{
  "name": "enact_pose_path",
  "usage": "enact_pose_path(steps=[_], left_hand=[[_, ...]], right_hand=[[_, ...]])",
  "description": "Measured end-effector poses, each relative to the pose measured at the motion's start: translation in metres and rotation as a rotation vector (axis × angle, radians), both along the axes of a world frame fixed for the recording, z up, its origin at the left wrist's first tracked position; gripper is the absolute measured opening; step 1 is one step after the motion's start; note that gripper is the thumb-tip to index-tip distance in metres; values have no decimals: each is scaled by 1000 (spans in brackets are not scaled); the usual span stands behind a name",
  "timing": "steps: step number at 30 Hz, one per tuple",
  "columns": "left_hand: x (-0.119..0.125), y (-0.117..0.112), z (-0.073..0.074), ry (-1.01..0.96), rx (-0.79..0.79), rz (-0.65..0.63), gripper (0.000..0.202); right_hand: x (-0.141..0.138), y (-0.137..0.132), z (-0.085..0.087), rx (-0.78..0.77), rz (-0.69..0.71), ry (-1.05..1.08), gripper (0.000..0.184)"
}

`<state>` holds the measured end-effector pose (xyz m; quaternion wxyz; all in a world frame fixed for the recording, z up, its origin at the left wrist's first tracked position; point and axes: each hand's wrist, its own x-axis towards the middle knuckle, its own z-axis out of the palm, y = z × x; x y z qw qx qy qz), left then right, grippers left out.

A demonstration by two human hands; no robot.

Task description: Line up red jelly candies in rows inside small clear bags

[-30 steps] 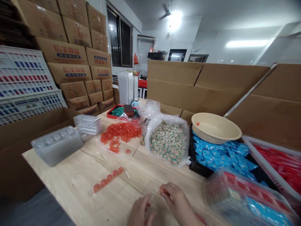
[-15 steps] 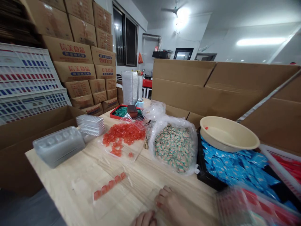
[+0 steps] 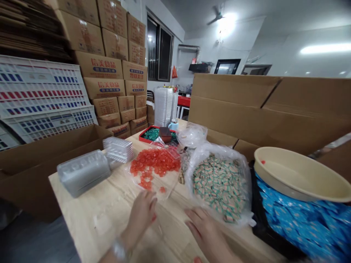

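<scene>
Left hand [image 3: 141,210] was part-curled near red pieces [image 3: 156,160] on table [image 3: 82,208]; right hand [image 3: 206,228] was loosely bent beside bag [image 3: 246,182]. Holds: could not tell. Step, judged: picking red pieces; next move called for light pinch.

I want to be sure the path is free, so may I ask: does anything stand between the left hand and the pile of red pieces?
Nothing visible stands between the left hand and the pile of red pieces. The clear bag of wrapped pieces is to the right, outside that line.
</scene>
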<state>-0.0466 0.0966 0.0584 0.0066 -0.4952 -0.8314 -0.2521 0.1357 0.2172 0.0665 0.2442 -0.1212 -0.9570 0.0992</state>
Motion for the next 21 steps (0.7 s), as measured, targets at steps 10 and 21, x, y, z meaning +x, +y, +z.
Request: enact_pose_path(steps=[10,21], left_hand=[[-54,56,-18,-15,-266,152,36],[-52,57,4,-1020,375,251,20]], right_hand=[[-139,28,-42,-324,-89,-334,19],[41,-19,-48,-1433,-274,148,54]])
